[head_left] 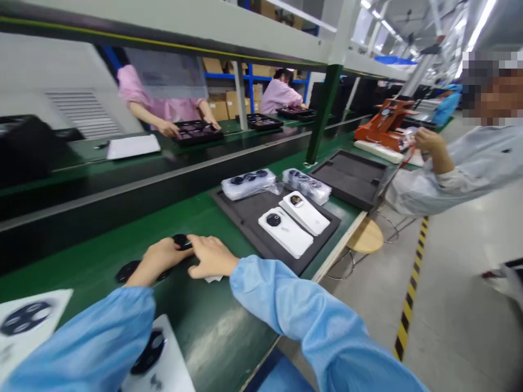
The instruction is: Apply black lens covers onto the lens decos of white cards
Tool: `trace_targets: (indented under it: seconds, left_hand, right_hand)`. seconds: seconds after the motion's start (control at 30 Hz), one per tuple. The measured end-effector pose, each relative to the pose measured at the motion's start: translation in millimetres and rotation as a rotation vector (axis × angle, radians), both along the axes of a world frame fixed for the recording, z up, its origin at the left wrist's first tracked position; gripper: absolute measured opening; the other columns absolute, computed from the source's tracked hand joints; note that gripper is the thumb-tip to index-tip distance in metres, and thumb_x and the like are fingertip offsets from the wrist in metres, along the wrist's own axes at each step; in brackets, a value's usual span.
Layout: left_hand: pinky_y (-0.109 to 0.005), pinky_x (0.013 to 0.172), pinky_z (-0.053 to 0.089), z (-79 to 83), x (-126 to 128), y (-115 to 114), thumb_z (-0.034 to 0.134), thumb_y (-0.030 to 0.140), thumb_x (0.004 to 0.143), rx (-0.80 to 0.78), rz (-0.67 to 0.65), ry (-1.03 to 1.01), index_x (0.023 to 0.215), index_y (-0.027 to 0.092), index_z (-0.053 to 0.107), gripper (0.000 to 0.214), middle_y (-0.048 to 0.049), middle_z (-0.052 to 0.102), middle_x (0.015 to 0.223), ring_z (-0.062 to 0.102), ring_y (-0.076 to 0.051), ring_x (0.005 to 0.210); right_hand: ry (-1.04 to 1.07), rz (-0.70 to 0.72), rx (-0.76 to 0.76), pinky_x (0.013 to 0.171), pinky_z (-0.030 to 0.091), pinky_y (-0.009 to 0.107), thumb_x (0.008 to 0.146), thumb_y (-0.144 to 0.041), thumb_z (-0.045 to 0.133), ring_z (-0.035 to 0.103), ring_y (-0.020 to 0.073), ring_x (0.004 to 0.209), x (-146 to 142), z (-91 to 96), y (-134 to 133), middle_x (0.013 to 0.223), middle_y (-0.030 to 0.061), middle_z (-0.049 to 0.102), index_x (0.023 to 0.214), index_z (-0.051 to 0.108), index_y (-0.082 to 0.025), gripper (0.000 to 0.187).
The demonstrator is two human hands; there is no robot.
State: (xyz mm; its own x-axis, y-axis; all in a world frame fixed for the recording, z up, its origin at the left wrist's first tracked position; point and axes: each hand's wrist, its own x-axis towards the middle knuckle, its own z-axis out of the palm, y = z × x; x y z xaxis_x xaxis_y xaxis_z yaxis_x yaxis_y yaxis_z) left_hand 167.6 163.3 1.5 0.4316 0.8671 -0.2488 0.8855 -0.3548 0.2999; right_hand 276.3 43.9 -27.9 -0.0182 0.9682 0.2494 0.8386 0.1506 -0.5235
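My left hand [157, 259] is closed at the edge of a glossy black round camera cover [182, 241] on the green bench. Fingertips of my right hand [213, 256] reach the same cover from the right, with the thumb spread away. Under the right palm a bit of something white [213, 279] shows; its kind is hidden. Another black round cover [127, 271] lies by my left wrist, partly covered by it. Below my left sleeve is a white phone back panel [174, 348] with a black camera ring, and a second such panel [53, 307] lies at far left.
A dark foam tray [249, 226] holds white phone panels [286, 231] and plastic-wrapped stacks [249, 184]. Behind it sits another dark tray [351, 174]. A co-worker's hand [431, 144] is by an orange fixture [384, 125]. People in pink work across the divider [183, 185].
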Motion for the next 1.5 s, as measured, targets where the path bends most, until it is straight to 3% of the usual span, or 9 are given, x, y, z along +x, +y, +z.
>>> trace_targets:
  seconds: [0.17, 0.33, 0.47, 0.6, 0.73, 0.9, 1.07, 1.27, 1.5]
  left_hand:
    - [-0.030, 0.060, 0.047, 6.8, -0.5, -10.9, 0.069, 0.057, 0.062, 0.037, 0.023, 0.134, 0.077, 0.016, 0.065, 0.044, -0.0121, 0.071, 0.082, 0.068, -0.032, 0.083]
    - [-0.033, 0.073, 0.048, 12.1, -1.2, -30.3, 0.061, 0.060, 0.075, 0.138, -0.004, 0.149, 0.107, 0.012, 0.058, 0.057, -0.0195, 0.065, 0.110, 0.064, -0.033, 0.101]
    - [-0.035, 0.077, 0.048, 12.4, 0.1, -38.9, 0.061, 0.053, 0.079, 0.193, -0.043, 0.148, 0.112, 0.010, 0.056, 0.054, -0.0225, 0.062, 0.112, 0.062, -0.034, 0.103]
    - [-0.037, 0.080, 0.049, 12.7, -0.6, -42.1, 0.060, 0.050, 0.080, 0.215, -0.060, 0.126, 0.112, 0.007, 0.054, 0.054, -0.0231, 0.062, 0.109, 0.062, -0.036, 0.103]
    - [-0.040, 0.075, 0.050, 16.8, -6.3, -46.4, 0.051, 0.055, 0.082, 0.196, -0.062, 0.086, 0.107, 0.009, 0.057, 0.052, -0.0224, 0.065, 0.105, 0.064, -0.038, 0.098]
    - [-0.044, 0.072, 0.050, 27.1, -15.8, -50.4, 0.042, 0.063, 0.081, 0.147, -0.060, 0.041, 0.104, 0.011, 0.059, 0.060, -0.0232, 0.067, 0.102, 0.064, -0.042, 0.097]
    - [-0.042, 0.077, 0.050, 35.6, -21.7, -47.9, 0.047, 0.065, 0.076, 0.079, -0.023, 0.014, 0.105, 0.014, 0.058, 0.060, -0.0180, 0.069, 0.108, 0.064, -0.040, 0.101]
    - [-0.040, 0.085, 0.048, 42.9, -25.4, -48.5, 0.050, 0.059, 0.073, 0.037, 0.031, 0.001, 0.101, 0.018, 0.052, 0.049, -0.0126, 0.065, 0.120, 0.061, -0.037, 0.108]
    - [-0.036, 0.088, 0.045, 53.5, -23.7, -56.7, 0.049, 0.038, 0.070, -0.025, 0.066, 0.030, 0.094, 0.023, 0.043, 0.029, -0.0102, 0.062, 0.124, 0.059, -0.034, 0.111]
  right_hand:
    - [0.051, -0.027, 0.051, 0.097, 0.044, 0.042, 0.077, -0.028, 0.066, 0.055, 0.0259, 0.114, 1.0, 20.8, -8.0, 0.126, 0.0139, 0.056, 0.134, 0.040, -0.011, 0.065]
    - [0.029, -0.263, 0.136, 0.106, 0.036, 0.032, 0.088, -0.026, 0.052, 0.046, 0.0191, 0.124, 52.5, 56.7, -71.1, 0.134, 0.0077, 0.049, 0.132, 0.042, -0.020, 0.046]
    - [-0.038, -0.596, 0.046, 0.102, 0.037, 0.047, 0.089, -0.028, 0.050, 0.051, 0.0298, 0.115, 123.1, 52.3, -145.6, 0.116, 0.0169, 0.055, 0.124, 0.049, -0.013, 0.038]
    - [-0.130, -0.689, -0.103, 0.092, 0.044, 0.048, 0.082, -0.046, 0.064, 0.057, 0.0318, 0.103, 151.9, 38.2, -185.0, 0.105, 0.0172, 0.058, 0.119, 0.053, -0.008, 0.054]
    - [-0.235, -0.709, -0.196, 0.094, 0.043, 0.047, 0.082, -0.056, 0.064, 0.054, 0.0283, 0.108, 136.6, 39.7, -182.0, 0.112, 0.0128, 0.057, 0.117, 0.055, -0.013, 0.056]
    - [-0.298, -0.768, -0.281, 0.094, 0.045, 0.049, 0.090, -0.046, 0.059, 0.053, 0.0271, 0.112, 125.0, 46.2, -171.4, 0.125, 0.0110, 0.054, 0.123, 0.053, -0.016, 0.045]
    - [-0.288, -0.791, -0.319, 0.092, 0.047, 0.049, 0.092, -0.040, 0.059, 0.055, 0.0265, 0.111, 127.3, 47.4, -173.3, 0.126, 0.0104, 0.054, 0.125, 0.053, -0.017, 0.041]
    - [-0.242, -0.817, -0.316, 0.092, 0.048, 0.049, 0.092, -0.040, 0.059, 0.055, 0.0265, 0.111, 128.0, 49.5, -173.2, 0.126, 0.0105, 0.054, 0.126, 0.052, -0.017, 0.041]
    - [-0.166, -0.850, -0.290, 0.090, 0.049, 0.047, 0.092, -0.039, 0.058, 0.057, 0.0255, 0.108, 128.1, 51.3, -175.7, 0.123, 0.0102, 0.055, 0.126, 0.052, -0.017, 0.041]
